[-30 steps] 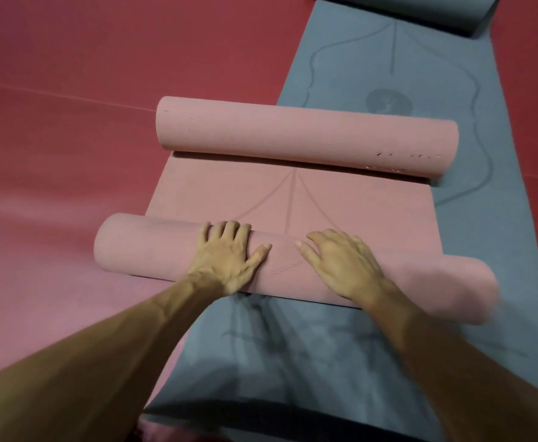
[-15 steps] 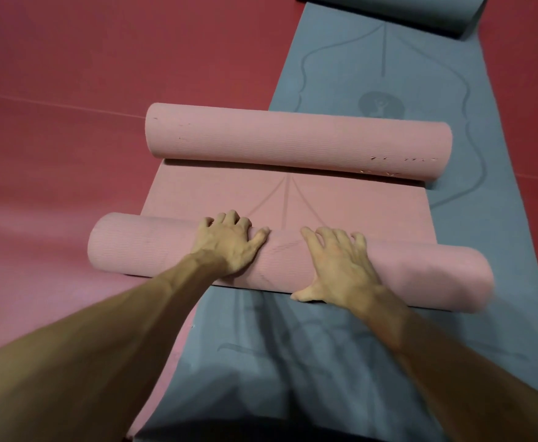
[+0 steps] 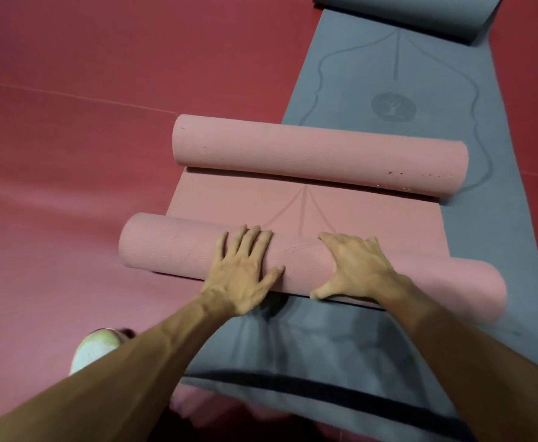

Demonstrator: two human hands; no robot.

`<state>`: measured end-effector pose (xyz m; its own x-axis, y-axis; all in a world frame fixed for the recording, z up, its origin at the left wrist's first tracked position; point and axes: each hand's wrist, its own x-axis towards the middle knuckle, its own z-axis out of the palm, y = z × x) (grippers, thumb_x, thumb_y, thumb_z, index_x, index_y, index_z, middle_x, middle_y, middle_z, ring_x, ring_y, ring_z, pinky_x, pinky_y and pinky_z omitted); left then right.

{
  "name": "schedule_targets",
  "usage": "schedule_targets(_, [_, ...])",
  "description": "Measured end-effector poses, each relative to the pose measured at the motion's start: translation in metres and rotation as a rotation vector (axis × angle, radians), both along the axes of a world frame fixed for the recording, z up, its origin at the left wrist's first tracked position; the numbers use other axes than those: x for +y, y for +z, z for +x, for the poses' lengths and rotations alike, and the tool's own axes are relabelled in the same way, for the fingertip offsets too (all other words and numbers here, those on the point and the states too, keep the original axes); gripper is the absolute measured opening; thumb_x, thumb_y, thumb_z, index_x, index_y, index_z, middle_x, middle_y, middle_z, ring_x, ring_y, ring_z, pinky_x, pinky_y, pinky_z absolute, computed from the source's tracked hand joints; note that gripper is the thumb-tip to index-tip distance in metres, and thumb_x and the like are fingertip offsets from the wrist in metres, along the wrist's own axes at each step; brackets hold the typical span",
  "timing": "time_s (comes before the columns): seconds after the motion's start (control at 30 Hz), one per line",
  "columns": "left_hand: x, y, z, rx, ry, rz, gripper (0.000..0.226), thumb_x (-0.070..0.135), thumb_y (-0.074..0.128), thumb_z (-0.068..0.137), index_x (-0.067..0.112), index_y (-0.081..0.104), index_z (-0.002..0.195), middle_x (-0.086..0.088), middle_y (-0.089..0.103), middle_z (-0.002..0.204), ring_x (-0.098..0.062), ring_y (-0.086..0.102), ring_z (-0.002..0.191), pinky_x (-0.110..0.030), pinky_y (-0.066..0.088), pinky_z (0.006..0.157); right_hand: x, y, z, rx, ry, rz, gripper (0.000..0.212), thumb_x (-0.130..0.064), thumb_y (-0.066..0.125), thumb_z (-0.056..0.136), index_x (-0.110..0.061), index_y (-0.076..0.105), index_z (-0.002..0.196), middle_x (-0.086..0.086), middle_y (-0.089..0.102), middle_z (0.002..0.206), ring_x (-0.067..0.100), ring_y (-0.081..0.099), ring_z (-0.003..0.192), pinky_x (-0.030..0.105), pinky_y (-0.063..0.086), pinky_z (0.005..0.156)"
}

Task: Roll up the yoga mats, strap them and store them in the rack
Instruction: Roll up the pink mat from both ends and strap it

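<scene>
Atop the pink roll (image 3: 172,247), left hand (image 3: 245,272) and right hand (image 3: 357,269) press, fingers spread.

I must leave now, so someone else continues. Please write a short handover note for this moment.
Left hand flat on the near pink roll.
Right hand spread over the same roll, thumb at its near edge.
The pink mat lies on the grey mat; its far end is rolled too, flat between.
Done: pink mat partly rolled. To do: finish rolling, strap and rack both mats.
</scene>
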<state>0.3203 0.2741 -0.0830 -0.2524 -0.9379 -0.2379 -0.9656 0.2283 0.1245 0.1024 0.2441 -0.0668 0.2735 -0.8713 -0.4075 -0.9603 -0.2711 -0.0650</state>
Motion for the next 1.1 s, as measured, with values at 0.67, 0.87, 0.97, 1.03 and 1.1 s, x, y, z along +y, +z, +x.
schedule_targets(0.67, [0.044,0.0,0.005,-0.004,-0.108,0.05,0.095,0.072,-0.007,0.072,0.023,0.025,0.147,0.005,0.032,0.147,-0.021,0.022,0.138,-0.044,0.007,0.115,0.066,0.007,-0.006,-0.185,-0.08,0.217,0.112,-0.079,0.069,0.054,-0.027,0.03,0.146,-0.004,0.044,0.144,0.019,0.041,0.13,0.037,0.031,0.105])
schedule_targets(0.87, [0.012,-0.003,-0.002,-0.061,-0.121,0.086,0.084,0.075,0.001,0.079,0.026,0.036,0.139,0.002,0.042,0.139,-0.024,0.038,0.128,-0.045,0.021,0.11,0.077,0.002,-0.013,-0.118,-0.011,0.01,0.093,-0.079,0.038,0.08,-0.022,0.02,0.151,0.001,0.034,0.147,0.022,0.032,0.135,0.039,0.023,0.112])
schedule_targets(0.97, [-0.008,-0.003,-0.008,-0.084,-0.102,0.141,0.066,0.068,0.015,0.09,0.027,0.041,0.135,-0.001,0.046,0.136,-0.025,0.042,0.125,-0.044,0.026,0.106,0.091,-0.003,-0.016,-0.12,0.002,-0.184,0.086,-0.072,0.027,0.082,-0.013,0.039,0.144,0.01,0.047,0.138,0.03,0.046,0.128,0.051,0.034,0.108])
schedule_targets(1.03, [-0.022,0.0,-0.013,-0.083,-0.079,0.201,0.066,0.068,0.017,0.091,0.026,0.044,0.134,-0.004,0.047,0.135,-0.026,0.044,0.125,-0.044,0.027,0.104,0.098,-0.008,-0.02,-0.096,0.002,-0.286,0.081,-0.066,0.035,0.082,-0.009,0.05,0.138,0.015,0.055,0.132,0.033,0.054,0.121,0.058,0.042,0.099])
schedule_targets(1.1, [-0.034,0.001,-0.016,-0.059,-0.048,0.253,0.067,0.068,0.02,0.091,0.024,0.045,0.134,-0.005,0.049,0.137,-0.027,0.044,0.125,-0.044,0.027,0.103,0.1,-0.012,-0.02,-0.049,0.018,-0.35,0.082,-0.063,0.055,0.075,-0.008,0.051,0.136,0.017,0.056,0.132,0.034,0.056,0.12,0.06,0.043,0.097])
